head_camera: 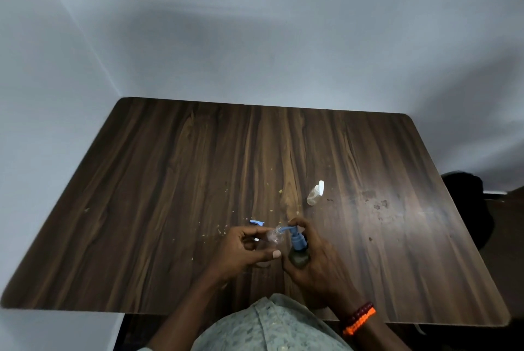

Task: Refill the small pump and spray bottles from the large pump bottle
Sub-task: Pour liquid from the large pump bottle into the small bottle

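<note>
Right hand (314,260) fingers curl round the dark large pump bottle (298,255), index finger on its blue pump head (295,233). Spout points into the mouth of a small clear bottle (274,237), pinched in the left hand (243,245). Both are held above the near-edge middle of the tabletop (170,180). Small spray bottle (315,194) stands nearer the centre; a blue cap (257,222) lies just beyond the left hand.

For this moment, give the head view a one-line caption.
Right hand aims large pump bottle into clear small bottle held by left hand.
</note>
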Available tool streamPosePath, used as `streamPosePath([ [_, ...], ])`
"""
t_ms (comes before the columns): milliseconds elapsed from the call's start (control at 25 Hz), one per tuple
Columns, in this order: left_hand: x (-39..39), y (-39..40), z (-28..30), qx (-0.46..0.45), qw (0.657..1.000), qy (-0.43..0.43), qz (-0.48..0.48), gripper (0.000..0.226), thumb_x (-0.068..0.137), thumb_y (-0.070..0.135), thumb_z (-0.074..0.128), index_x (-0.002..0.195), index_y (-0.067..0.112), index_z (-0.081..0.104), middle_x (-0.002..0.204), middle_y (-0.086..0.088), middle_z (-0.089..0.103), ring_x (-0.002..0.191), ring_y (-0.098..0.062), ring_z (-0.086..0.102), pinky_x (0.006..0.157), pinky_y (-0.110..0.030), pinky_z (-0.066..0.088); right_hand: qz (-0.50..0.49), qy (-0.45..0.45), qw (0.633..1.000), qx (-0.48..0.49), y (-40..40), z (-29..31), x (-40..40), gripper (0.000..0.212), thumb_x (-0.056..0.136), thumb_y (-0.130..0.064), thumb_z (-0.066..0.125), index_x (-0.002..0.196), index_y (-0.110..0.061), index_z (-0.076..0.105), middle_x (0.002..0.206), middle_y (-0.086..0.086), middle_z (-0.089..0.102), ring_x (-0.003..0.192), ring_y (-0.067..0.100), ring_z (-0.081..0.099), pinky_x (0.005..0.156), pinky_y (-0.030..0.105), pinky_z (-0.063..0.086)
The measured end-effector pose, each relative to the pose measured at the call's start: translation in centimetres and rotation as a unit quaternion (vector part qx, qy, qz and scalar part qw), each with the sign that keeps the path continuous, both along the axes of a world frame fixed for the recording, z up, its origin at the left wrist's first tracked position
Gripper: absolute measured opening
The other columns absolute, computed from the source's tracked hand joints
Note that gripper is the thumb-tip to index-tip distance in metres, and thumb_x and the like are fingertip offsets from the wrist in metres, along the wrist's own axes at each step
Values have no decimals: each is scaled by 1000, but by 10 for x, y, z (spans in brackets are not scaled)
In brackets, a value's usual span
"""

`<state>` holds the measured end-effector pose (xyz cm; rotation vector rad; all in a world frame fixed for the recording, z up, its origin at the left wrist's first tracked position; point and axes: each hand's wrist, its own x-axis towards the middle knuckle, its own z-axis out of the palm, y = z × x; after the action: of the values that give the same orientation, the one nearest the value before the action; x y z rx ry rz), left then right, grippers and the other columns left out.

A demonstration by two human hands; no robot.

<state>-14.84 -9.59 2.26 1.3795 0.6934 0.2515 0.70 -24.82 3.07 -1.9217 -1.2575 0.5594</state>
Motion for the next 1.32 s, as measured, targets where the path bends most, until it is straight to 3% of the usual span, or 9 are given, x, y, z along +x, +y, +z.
streamPosePath([
  [80, -1, 1, 1, 6, 1000, 1, -2, 49, 71, 21, 95, 117, 19, 79, 114, -2, 83, 106, -22, 79, 87, -37, 66, -13, -2, 1000, 7, 0, -1, -2, 70, 85, -44, 79, 140, -47, 35, 102, -33, 61, 98, -12, 65, 77, 1, 49],
  [240, -4, 1, 1, 7, 1000, 3, 8, 44, 74, 14, 93, 115, 22, 79, 113, 0, 83, 104, -19, 80, 84, -32, 65, 12, -19, 1000, -21, -2, -1, -5, 83, 86, -51, 74, 144, -63, 16, 111, -37, 56, 101, -15, 62, 77, 0, 48],
  [320, -4, 2, 2, 7, 1000, 1, 11, 44, 73, 16, 93, 115, 24, 79, 114, 1, 83, 105, -19, 80, 85, -32, 66, 22, -17, 999, -32, -4, -1, -5, 85, 87, -53, 73, 148, -59, 15, 121, -40, 49, 101, -16, 61, 83, 1, 47],
  [440, -4, 3, 1, 6, 1000, 1, 11, 44, 74, 12, 93, 115, 21, 79, 114, -1, 83, 106, -21, 80, 89, -36, 66, 18, -8, 999, -26, -4, -2, -6, 76, 88, -57, 70, 150, -43, 28, 130, -22, 60, 104, -3, 65, 91, 18, 56],
  [640, -4, 3, -1, 33, 999, 16, -9, 48, 74, 11, 93, 120, 15, 77, 116, 0, 82, 107, -19, 79, 90, -34, 65, -10, -15, 1000, -10, -1, 1, -7, 57, 87, -51, 74, 130, -51, 36, 106, -16, 68, 91, 1, 69, 78, 17, 59],
  [880, 1, 7, -2, 29, 1000, 2, 6, 46, 74, 0, 91, 117, 8, 77, 113, -10, 82, 104, -24, 80, 86, -32, 65, 1, -37, 999, -32, -1, -2, -4, 70, 87, -50, 74, 145, -42, 36, 121, -19, 65, 98, -8, 66, 85, 9, 52],
  [1040, 0, 5, -5, 28, 999, 6, -14, 47, 71, 11, 95, 115, 15, 78, 114, -3, 82, 105, -19, 79, 89, -30, 64, -32, -40, 998, -26, -1, 0, -6, 55, 84, -51, 71, 127, -55, 36, 93, -30, 61, 93, -18, 62, 71, -2, 46],
  [1160, 1, 6, -8, 7, 1000, 4, -8, 49, 69, 15, 96, 114, 19, 78, 115, -5, 81, 107, -23, 79, 95, -39, 64, -22, -55, 998, -32, 2, 0, -5, 57, 84, -55, 68, 130, -57, 34, 101, -32, 60, 85, -14, 64, 70, 3, 50],
  [1320, 2, 10, -9, -2, 1000, 4, -5, 50, 69, 18, 95, 116, 21, 77, 117, -7, 80, 109, -26, 78, 94, -48, 64, -1, -82, 995, -59, 1, -2, -4, 71, 87, -53, 70, 145, -50, 29, 131, -17, 62, 98, 1, 69, 85, 31, 62],
])
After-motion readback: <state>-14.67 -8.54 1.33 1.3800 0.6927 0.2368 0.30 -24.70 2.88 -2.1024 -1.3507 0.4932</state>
